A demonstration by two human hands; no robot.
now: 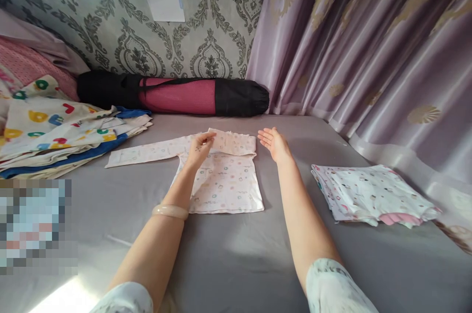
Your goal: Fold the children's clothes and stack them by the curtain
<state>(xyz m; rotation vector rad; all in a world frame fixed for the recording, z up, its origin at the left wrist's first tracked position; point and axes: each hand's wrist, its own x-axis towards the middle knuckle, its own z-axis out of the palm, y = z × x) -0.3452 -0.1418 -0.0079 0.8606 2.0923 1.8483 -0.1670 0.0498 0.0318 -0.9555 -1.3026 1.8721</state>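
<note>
Far-left corner of bed: loose heap of printed clothes. Along far edge, against wall: rolled mat in a black-and-magenta carry bag. Left hand over upper part of pale printed shirt; grip curled nearly closed, cannot tell whether cloth is pinched. Shirt flat, mid-bed towards far edge, one sleeve out left, other folded across chest. Right hand just beside it, grip wide open, nothing held. Near right edge: folded clothes pile

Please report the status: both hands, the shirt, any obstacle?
Left hand over shirt, grip unclear. Right hand open, beside it. One sleeve folded across, other outstretched. Folded pile right, apart from shirt.
</note>
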